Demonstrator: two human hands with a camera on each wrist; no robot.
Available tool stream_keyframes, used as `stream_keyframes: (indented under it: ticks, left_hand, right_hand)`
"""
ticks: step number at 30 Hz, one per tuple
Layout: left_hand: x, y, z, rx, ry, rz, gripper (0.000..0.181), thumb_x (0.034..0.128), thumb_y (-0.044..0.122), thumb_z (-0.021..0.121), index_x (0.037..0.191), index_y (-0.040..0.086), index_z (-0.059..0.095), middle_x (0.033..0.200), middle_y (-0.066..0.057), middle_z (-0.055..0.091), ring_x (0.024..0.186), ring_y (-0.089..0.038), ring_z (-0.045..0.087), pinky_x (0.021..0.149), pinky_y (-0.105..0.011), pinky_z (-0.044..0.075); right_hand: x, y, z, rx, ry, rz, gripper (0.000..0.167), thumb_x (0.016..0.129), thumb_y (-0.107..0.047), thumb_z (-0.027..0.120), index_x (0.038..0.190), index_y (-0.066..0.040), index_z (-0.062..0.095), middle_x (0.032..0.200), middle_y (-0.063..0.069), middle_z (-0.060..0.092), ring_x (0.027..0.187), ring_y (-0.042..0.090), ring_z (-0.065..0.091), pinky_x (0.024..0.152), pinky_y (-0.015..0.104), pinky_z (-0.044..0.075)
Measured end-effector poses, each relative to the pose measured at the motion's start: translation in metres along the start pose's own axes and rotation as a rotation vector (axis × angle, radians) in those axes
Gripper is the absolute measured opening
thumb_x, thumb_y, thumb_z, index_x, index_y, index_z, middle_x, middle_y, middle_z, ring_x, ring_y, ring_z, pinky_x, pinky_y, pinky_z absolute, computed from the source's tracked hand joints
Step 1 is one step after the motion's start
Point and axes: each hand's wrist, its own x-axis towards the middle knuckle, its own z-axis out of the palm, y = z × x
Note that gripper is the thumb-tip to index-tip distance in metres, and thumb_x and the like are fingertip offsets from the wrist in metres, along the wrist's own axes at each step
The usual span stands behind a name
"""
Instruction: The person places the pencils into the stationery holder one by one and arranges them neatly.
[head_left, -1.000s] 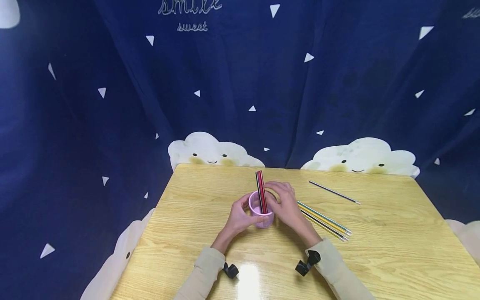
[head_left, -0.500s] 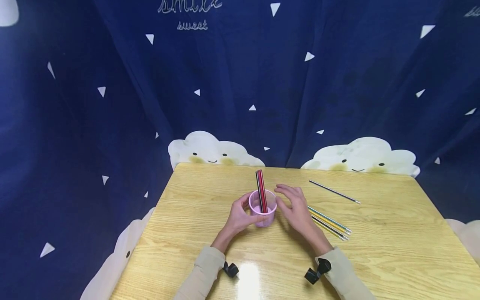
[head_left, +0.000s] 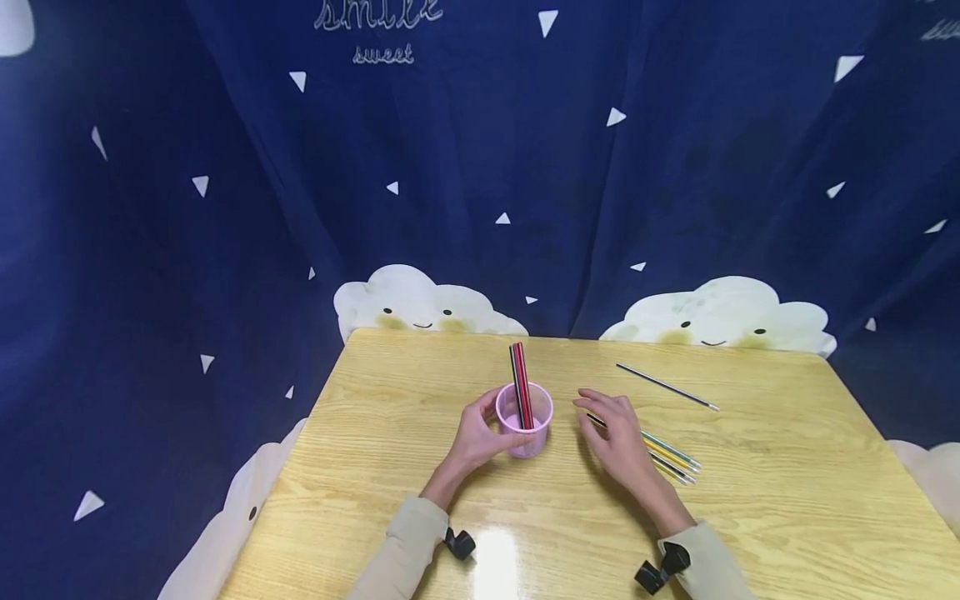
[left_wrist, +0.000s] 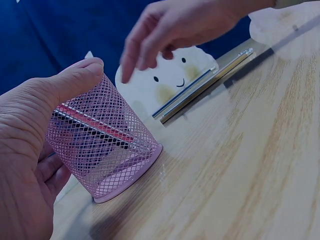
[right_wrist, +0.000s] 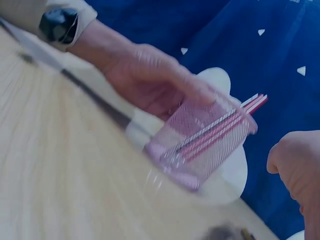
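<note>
A pink mesh pencil cup (head_left: pixel 527 446) stands on the table, and my left hand (head_left: pixel 477 435) grips its side, thumb across the front near the rim. Red and black pencils (head_left: pixel 521 379) lean inside the cup; the left wrist view shows them through the mesh (left_wrist: pixel 107 135). To the right of the cup my right hand (head_left: pixel 618 437) hovers with loosely bent fingers and nothing between them. Beneath and beside that hand lie several pencils (head_left: pixel 671 452) in yellow, teal and black, partly hidden by it.
A single dark blue pencil (head_left: pixel 667 387) lies apart at the back right of the wooden table (head_left: pixel 787 500). Behind the table's far edge hangs a navy curtain (head_left: pixel 450 167) with white clouds and triangles.
My right hand has moved away from the cup's rim, to the right and nearer, over the loose pencils. The left hand and the cup with its pencils have stayed in place.
</note>
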Motion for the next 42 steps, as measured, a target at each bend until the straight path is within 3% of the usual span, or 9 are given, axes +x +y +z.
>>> stream_keyframes:
  ticks: [7, 13, 19, 24, 27, 35, 38, 42]
  left_hand:
    - [-0.001, -0.002, 0.001, -0.004, -0.004, 0.002, 0.085, 0.0676, 0.014, 0.099, 0.144, 0.01, 0.061, 0.136, -0.007, 0.069, 0.124, -0.029, 0.065, 0.111, -0.046, 0.05]
    - [0.002, -0.002, 0.001, -0.042, -0.001, 0.02, 0.083, 0.0688, 0.008, 0.097, 0.143, 0.005, 0.061, 0.134, -0.014, 0.069, 0.123, -0.036, 0.065, 0.11, -0.053, 0.05]
    - [0.003, -0.003, 0.002, -0.105, 0.001, 0.036, 0.083, 0.0677, -0.002, 0.094, 0.143, -0.002, 0.058, 0.134, -0.024, 0.067, 0.123, -0.046, 0.063, 0.111, -0.062, 0.046]
    - [0.002, -0.002, 0.002, -0.081, 0.007, 0.024, 0.083, 0.0673, 0.0, 0.096, 0.143, 0.001, 0.06, 0.133, -0.019, 0.069, 0.123, -0.039, 0.065, 0.112, -0.055, 0.048]
    - [0.002, -0.002, 0.001, -0.07, 0.003, 0.018, 0.083, 0.0676, 0.004, 0.097, 0.143, 0.004, 0.061, 0.133, -0.015, 0.069, 0.124, -0.035, 0.065, 0.112, -0.051, 0.049]
    - [0.001, -0.002, 0.0, -0.103, -0.021, 0.018, 0.086, 0.0696, 0.0, 0.094, 0.146, -0.003, 0.055, 0.138, -0.026, 0.064, 0.127, -0.048, 0.06, 0.115, -0.062, 0.042]
    - [0.002, -0.003, 0.0, -0.103, -0.029, 0.02, 0.087, 0.0694, -0.001, 0.094, 0.146, -0.003, 0.054, 0.139, -0.025, 0.063, 0.128, -0.046, 0.06, 0.115, -0.061, 0.042]
    - [-0.001, 0.014, -0.003, -0.113, -0.051, 0.014, 0.084, 0.0698, -0.002, 0.093, 0.144, -0.006, 0.055, 0.138, -0.028, 0.063, 0.128, -0.05, 0.058, 0.115, -0.063, 0.041]
  right_hand:
    - [-0.025, 0.014, -0.007, -0.064, -0.052, 0.067, 0.026, 0.091, 0.002, 0.074, 0.116, -0.002, 0.077, 0.131, 0.019, 0.071, 0.095, 0.022, 0.055, 0.081, 0.031, 0.038]
    - [-0.035, 0.021, -0.014, -0.101, -0.085, 0.085, 0.028, 0.094, 0.0, 0.071, 0.121, -0.003, 0.076, 0.134, 0.019, 0.069, 0.095, 0.023, 0.055, 0.081, 0.034, 0.039]
    - [-0.044, 0.024, -0.017, -0.181, -0.122, 0.083, 0.032, 0.093, -0.001, 0.071, 0.125, -0.004, 0.075, 0.138, 0.017, 0.068, 0.092, 0.022, 0.053, 0.077, 0.036, 0.039]
    - [-0.051, 0.027, -0.018, -0.226, -0.148, 0.076, 0.036, 0.093, -0.002, 0.072, 0.129, -0.005, 0.073, 0.141, 0.016, 0.066, 0.093, 0.023, 0.052, 0.077, 0.038, 0.04]
    - [-0.055, 0.029, -0.018, -0.251, -0.153, 0.073, 0.036, 0.093, -0.003, 0.072, 0.128, -0.006, 0.074, 0.14, 0.014, 0.067, 0.095, 0.023, 0.054, 0.076, 0.039, 0.04]
    - [-0.06, 0.032, -0.018, -0.282, -0.139, 0.024, 0.03, 0.092, -0.005, 0.073, 0.122, -0.008, 0.077, 0.132, 0.012, 0.072, 0.099, 0.027, 0.059, 0.076, 0.042, 0.041]
    - [-0.06, 0.031, -0.017, -0.282, -0.134, 0.013, 0.027, 0.091, -0.005, 0.074, 0.118, -0.007, 0.078, 0.13, 0.012, 0.073, 0.101, 0.028, 0.059, 0.077, 0.043, 0.041]
    - [-0.059, 0.028, -0.015, -0.275, -0.134, 0.015, 0.023, 0.091, -0.004, 0.074, 0.113, -0.007, 0.079, 0.127, 0.013, 0.074, 0.103, 0.03, 0.06, 0.078, 0.044, 0.041]
